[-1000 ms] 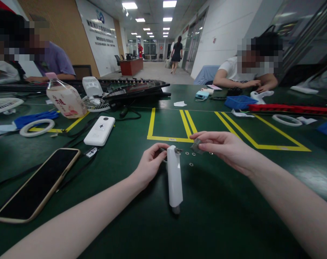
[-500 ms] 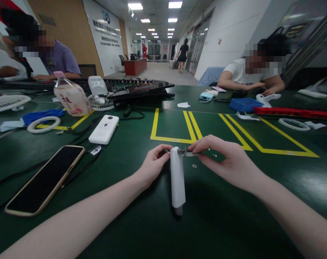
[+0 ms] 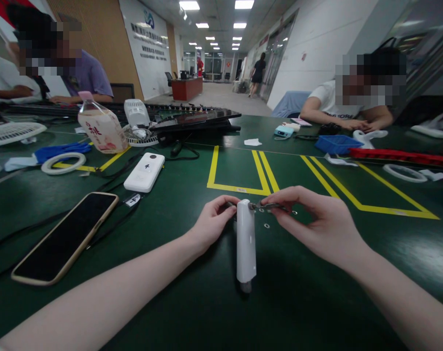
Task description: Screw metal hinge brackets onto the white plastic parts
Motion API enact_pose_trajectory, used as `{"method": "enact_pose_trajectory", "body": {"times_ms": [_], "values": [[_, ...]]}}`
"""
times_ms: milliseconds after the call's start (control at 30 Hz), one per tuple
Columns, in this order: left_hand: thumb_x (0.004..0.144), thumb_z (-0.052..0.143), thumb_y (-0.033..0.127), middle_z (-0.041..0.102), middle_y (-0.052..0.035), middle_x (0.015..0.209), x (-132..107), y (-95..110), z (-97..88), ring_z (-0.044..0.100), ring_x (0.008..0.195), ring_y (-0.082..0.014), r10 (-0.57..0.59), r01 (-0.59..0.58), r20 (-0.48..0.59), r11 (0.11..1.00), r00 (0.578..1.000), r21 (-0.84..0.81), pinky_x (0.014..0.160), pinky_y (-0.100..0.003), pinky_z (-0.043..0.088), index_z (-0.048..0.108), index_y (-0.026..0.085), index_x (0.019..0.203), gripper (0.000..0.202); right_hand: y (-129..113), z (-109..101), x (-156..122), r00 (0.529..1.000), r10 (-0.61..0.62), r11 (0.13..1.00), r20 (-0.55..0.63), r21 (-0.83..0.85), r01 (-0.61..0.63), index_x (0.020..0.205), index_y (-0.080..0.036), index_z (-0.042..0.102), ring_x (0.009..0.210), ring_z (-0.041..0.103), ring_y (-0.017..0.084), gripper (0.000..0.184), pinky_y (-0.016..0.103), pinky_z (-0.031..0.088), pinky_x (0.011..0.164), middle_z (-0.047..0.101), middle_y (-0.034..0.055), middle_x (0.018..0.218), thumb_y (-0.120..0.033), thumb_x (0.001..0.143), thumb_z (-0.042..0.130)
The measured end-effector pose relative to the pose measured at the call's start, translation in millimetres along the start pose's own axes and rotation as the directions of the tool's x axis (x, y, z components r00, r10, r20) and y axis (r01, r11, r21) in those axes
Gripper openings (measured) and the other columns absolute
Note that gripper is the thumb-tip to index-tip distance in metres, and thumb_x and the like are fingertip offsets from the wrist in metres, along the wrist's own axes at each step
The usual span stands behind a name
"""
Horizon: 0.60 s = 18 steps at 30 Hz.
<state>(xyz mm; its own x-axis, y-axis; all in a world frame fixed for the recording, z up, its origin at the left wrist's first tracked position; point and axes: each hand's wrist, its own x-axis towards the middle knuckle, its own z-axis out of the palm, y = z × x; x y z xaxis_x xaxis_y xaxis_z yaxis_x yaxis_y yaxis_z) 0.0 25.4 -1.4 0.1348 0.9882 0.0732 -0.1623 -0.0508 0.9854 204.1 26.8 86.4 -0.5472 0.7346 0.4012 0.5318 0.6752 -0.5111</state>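
My left hand (image 3: 217,220) pinches the upper end of a long white part (image 3: 246,243) with a grey tip at its lower end. That part stands roughly upright in front of me, its near side a smooth white face. From the right, my right hand (image 3: 312,222) holds a small flat metal piece (image 3: 276,206) between thumb and fingers. The metal piece meets the top right side of the white part at a short dark stub, perhaps a screw. Behind and below it, several small metal rings (image 3: 267,225) lie on the green table; my right fingers partly cover this area.
Left of me are a phone (image 3: 66,239), a white power bank (image 3: 144,172), cables, a roll of tape (image 3: 64,163) and a drink bottle (image 3: 101,124). Yellow tape lines (image 3: 239,190) mark the table (image 3: 192,312). A blue tray (image 3: 338,143) stands at right, near a seated person (image 3: 348,105).
The metal piece in my right hand has turned and now shows a thinner, darker edge. My left hand keeps its hold on the white part. The whole view has shifted slightly.
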Motion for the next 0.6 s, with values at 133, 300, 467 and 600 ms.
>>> {"method": "enact_pose_trajectory", "body": {"times_ms": [133,300,467,600], "values": [[0.089,0.057,0.016,0.067,-0.0028,0.096,-0.8,1.6,0.3,0.060,0.092,-0.0170,-0.004,0.004,-0.014,1.000,1.000,-0.016,0.084,-0.029,0.045,0.066,0.017,0.097,0.013,-1.5,0.7,-0.2,1.000,-0.007,1.000,0.004,-0.017,0.007,0.099,-0.022,0.064,0.085,0.063,0.022,0.014,0.035,0.053,0.069,0.066,0.0056,0.099,-0.029,0.089,0.057],[0.088,0.057,0.016,0.067,-0.0020,0.093,-0.1,1.7,1.5,0.060,0.089,-0.0165,0.013,-0.013,-0.003,1.000,1.000,-0.027,0.083,-0.029,0.046,0.066,0.018,0.096,0.013,-5.4,2.8,-0.9,1.000,0.008,0.999,-0.006,-0.036,-0.008,0.104,-0.023,0.065,0.087,0.064,0.023,0.017,0.035,0.053,0.069,0.066,0.0052,0.100,-0.030,0.090,0.057],[0.086,0.057,0.013,0.066,-0.0026,0.091,1.0,1.2,2.4,0.060,0.088,-0.0162,-0.001,0.001,-0.034,1.000,0.999,-0.021,0.084,-0.028,0.046,0.066,0.016,0.094,0.012,-9.3,6.2,-0.9,0.998,0.050,0.999,-0.022,-0.004,-0.051,0.101,-0.024,0.066,0.084,0.064,0.024,0.017,0.036,0.053,0.067,0.067,0.0057,0.097,-0.032,0.090,0.057],[0.086,0.057,0.014,0.067,-0.0027,0.093,1.1,-0.4,1.4,0.061,0.089,-0.0164,0.011,-0.012,-0.032,0.999,0.999,-0.037,0.085,-0.028,0.046,0.066,0.016,0.095,0.013,-11.0,10.6,-2.1,0.992,0.105,0.994,-0.063,0.003,-0.105,0.098,-0.024,0.065,0.080,0.063,0.024,0.014,0.036,0.053,0.068,0.067,0.0055,0.091,-0.033,0.089,0.059]]}}
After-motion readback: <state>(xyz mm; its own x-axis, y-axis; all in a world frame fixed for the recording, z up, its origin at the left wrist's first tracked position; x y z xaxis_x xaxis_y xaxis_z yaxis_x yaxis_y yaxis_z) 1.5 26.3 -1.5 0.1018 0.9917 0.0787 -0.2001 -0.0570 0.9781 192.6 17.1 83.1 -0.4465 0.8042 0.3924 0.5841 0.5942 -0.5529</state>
